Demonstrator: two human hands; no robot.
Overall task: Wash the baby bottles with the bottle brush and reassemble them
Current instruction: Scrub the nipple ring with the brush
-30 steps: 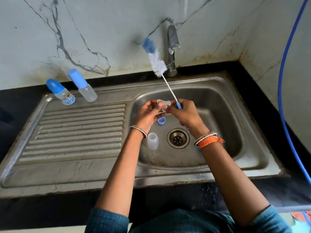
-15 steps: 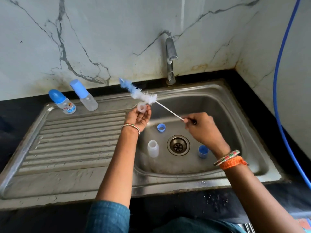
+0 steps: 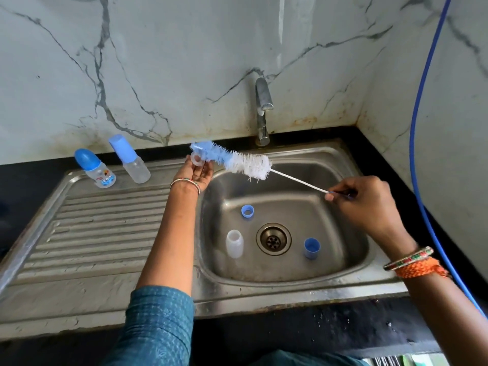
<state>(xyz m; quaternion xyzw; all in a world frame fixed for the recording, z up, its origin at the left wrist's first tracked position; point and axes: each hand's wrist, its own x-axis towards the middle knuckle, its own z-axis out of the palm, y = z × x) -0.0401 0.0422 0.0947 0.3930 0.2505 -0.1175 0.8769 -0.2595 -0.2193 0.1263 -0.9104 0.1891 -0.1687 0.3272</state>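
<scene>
My left hand (image 3: 194,171) is raised palm-up at the far left rim of the sink (image 3: 290,289), fingertips pinching a small clear teat (image 3: 197,160). My right hand (image 3: 361,199) is out over the right side of the basin, thumb and fingers closed on the thin end of the bottle brush (image 3: 245,163). The brush runs leftward and away from that hand, its white bristles hanging over the far edge of the basin and its blue tip just beside the teat, perhaps touching it; I cannot tell.

Down in the basin, an open clear bottle (image 3: 234,243) lies left of the drain (image 3: 273,239), a blue ring (image 3: 247,210) sits farther back, and a blue cap (image 3: 311,248) stands right of the drain. The tap (image 3: 262,112) rises behind the basin, beyond the bristles.

On the draining board at far left, two capped bottles stand side by side: a printed bottle (image 3: 95,167) and a plain bottle (image 3: 130,159). A blue hose (image 3: 420,128) hangs along the right wall.
</scene>
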